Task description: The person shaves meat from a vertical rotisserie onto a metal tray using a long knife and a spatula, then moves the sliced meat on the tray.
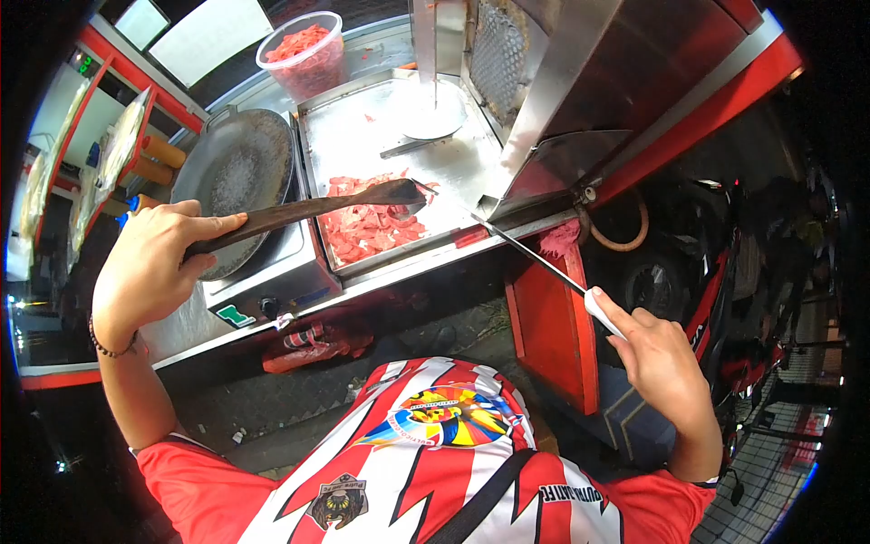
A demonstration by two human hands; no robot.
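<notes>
My left hand [149,258] is closed around the handle of a dark wooden spatula [308,207]. The spatula's flat end rests over a heap of reddish meat pieces [367,231] in the near part of a metal tray [462,172]. In my right hand [657,358] is the white handle of a long, thin knife [536,256]. Its blade crosses the tray's front right edge, and the tip is close to the spatula's end. I cannot tell whether the two tools touch.
Left of the tray, a dark round pan [231,172] sits on a stove [272,295]. A clear tub [337,56] of red pieces stands behind. An upright metal post [424,41] rises from the tray beside a metal grill housing [580,72]. A red panel [553,331] hangs below.
</notes>
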